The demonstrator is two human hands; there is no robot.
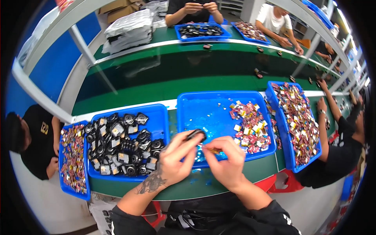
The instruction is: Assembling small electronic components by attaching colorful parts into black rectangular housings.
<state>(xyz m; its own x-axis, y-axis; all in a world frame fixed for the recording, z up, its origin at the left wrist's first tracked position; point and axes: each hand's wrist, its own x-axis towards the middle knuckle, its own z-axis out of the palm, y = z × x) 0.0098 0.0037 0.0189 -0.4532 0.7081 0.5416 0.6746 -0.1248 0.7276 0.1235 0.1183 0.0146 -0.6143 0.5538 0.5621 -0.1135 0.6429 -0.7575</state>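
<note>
My left hand (pixel 175 159) is closed on a small black plastic housing (pixel 197 135), held above the front edge of the middle blue tray (pixel 201 107). My right hand (pixel 228 161) pinches a small pink-and-yellow part (pixel 212 149) close against the housing; the fingers hide much of both. In the middle tray, a heap of small pink, white and gold parts (pixel 252 129) lies to the right, with bluish scraps to the left. Beside it on the left, black housings with round faces and grey blocks (pixel 119 147) fill much of another blue tray (pixel 167 129).
Narrow blue trays of small pink-and-gold parts stand at far left (pixel 87 192) and right (pixel 299 170). Beyond runs a green belt (pixel 156 86) carrying scattered black pieces. Co-workers sit left, right and across. White frame posts (pixel 82 45) rise at the sides.
</note>
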